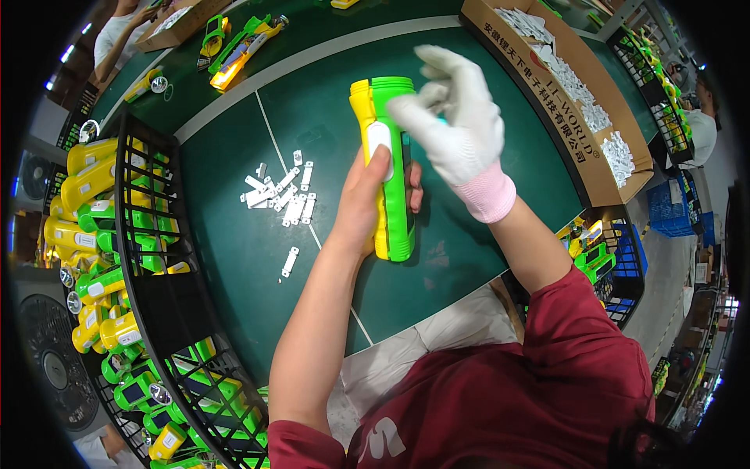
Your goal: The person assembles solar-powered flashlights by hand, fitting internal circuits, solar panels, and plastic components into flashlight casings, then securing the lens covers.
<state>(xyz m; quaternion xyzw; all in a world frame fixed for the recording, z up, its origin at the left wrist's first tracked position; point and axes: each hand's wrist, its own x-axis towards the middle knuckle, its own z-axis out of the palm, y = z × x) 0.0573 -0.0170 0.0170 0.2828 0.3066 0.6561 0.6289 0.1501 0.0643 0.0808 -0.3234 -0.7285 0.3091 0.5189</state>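
A green and yellow flashlight (398, 223) is held upright in my bare left hand (361, 203), above the table. My left thumb presses beside the white oval patch on its side, and the fingertips wrap round the far side. In a white knitted glove with a pink cuff, my right hand (467, 125) hovers by the flashlight's upper end. Its fingers are apart and bent, and the thumb side overlaps the green body; whether it touches is unclear. A bit of cyan shows behind the gloved fingers, too small to name. Loose small white strips (289, 195) lie left of my left hand.
Black crates of green and yellow flashlights stand at left (129, 234) and right (625, 270). A long cardboard box (531, 86) of white parts lines the right table edge. More flashlights (242, 59) lie beyond the pale strip. Other people are at the far left and right.
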